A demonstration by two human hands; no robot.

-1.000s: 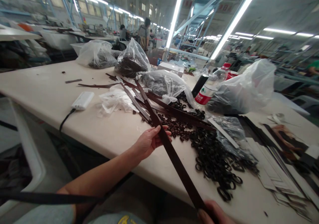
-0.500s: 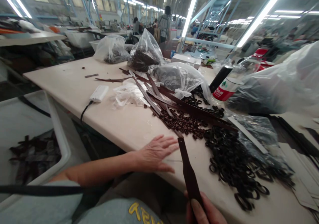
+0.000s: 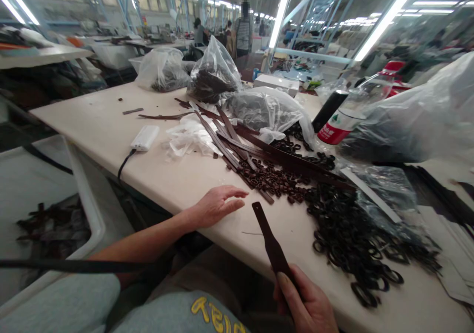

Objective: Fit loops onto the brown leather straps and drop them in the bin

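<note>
My right hand [image 3: 301, 296], at the lower right, is closed round the lower end of a dark brown leather strap [image 3: 272, 246]. The strap points up and away, its narrow end with a small hole over the table. My left hand [image 3: 217, 205] is over the table's near edge, left of the strap tip, fingers apart and nothing in them. Beyond both hands lie a pile of small brown loops [image 3: 266, 177] and several long brown strips [image 3: 217, 140]. A heap of black loops [image 3: 344, 234] spreads to the right of the strap.
On the cream table [image 3: 92, 115] sit a white box with a cable [image 3: 145, 138], clear plastic bags [image 3: 213, 73], and a red-and-white cup [image 3: 335, 128] holding a black object. A white bin [image 3: 87, 214] stands at the left. People [image 3: 242, 34] stand far back.
My left hand has moved left, away from the strap, and its fingers are now bent rather than spread flat. My right hand has moved up with the strap, whose tip has shifted left.
</note>
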